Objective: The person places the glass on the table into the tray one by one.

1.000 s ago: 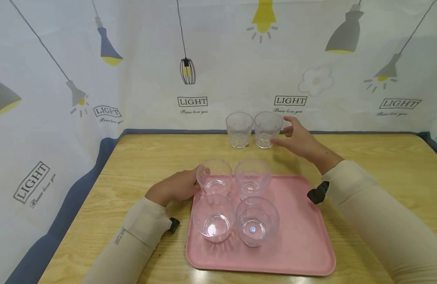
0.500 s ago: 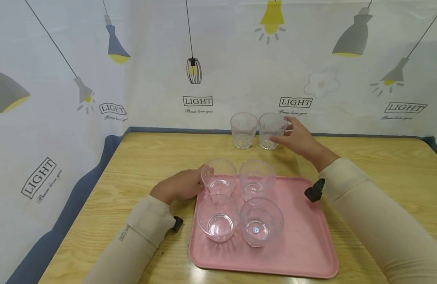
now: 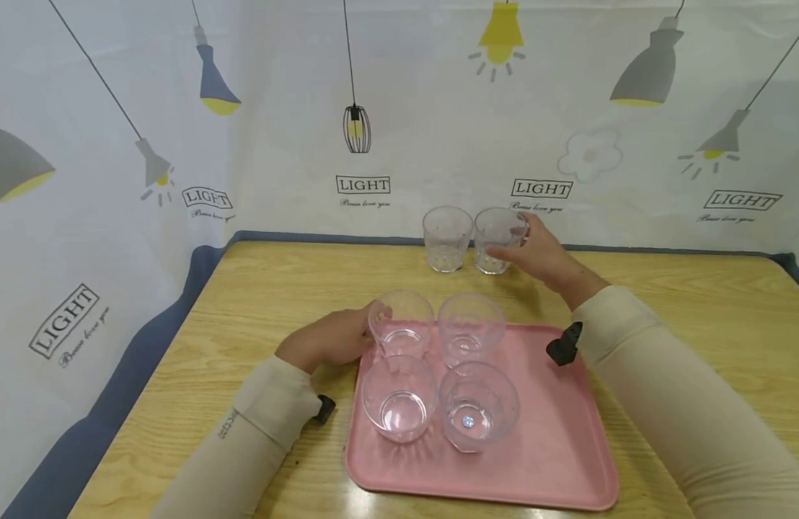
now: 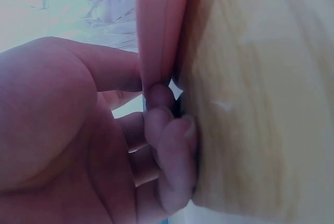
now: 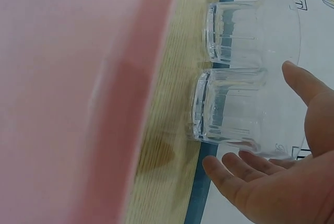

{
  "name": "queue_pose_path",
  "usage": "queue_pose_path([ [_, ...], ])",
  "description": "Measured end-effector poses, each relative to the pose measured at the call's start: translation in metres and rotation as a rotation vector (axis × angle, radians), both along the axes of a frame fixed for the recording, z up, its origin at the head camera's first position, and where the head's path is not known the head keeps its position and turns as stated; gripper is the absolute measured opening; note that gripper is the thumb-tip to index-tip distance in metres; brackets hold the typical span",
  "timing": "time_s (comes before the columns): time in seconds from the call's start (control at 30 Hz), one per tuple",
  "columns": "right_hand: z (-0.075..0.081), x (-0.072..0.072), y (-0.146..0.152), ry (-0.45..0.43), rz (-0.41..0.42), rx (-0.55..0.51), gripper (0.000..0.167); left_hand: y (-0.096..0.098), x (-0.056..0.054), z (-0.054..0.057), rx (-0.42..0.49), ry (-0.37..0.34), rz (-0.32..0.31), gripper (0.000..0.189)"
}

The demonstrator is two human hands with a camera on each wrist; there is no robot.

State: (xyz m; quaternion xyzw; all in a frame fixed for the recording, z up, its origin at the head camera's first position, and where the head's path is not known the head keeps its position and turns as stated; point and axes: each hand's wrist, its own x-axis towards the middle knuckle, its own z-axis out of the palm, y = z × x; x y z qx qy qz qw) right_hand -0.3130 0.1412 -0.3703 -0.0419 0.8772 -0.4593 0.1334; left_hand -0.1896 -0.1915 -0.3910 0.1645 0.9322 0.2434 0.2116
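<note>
Several clear plastic tumblers stand on the left part of a pink tray (image 3: 555,440), among them one at the far left (image 3: 399,321) and one near right (image 3: 479,411). My left hand (image 3: 337,337) grips the tray's left edge, fingers curled beneath the rim (image 4: 159,31) and thumb above. At the table's back edge, two more clear tumblers stand upright side by side. Around the right-hand tumbler (image 3: 497,252) reaches my right hand (image 3: 545,256), thumb on one side and extended fingers (image 5: 224,174) on the other, close to its wall. The other tumbler (image 3: 447,249) stands just left of it.
The wooden table (image 3: 263,288) carries the tray near its front. Behind the table hangs a white cloth (image 3: 425,94) printed with lamps and the word LIGHT. A black wrist device (image 3: 564,346) sits at the right cuff, above the tray's edge.
My right hand has moved left and in around the right-hand back tumbler. The view has shifted slightly. My left hand stays on the tray's edge.
</note>
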Motion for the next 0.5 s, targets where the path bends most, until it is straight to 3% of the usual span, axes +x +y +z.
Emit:
queue_pose_path([
  [0.5, -0.002, 0.0025, -0.0039, 0.031, -0.044, 0.015, 0.102, 0.0007, -0.0013, -0.0014, -0.006, -0.019, 0.01, 0.054],
])
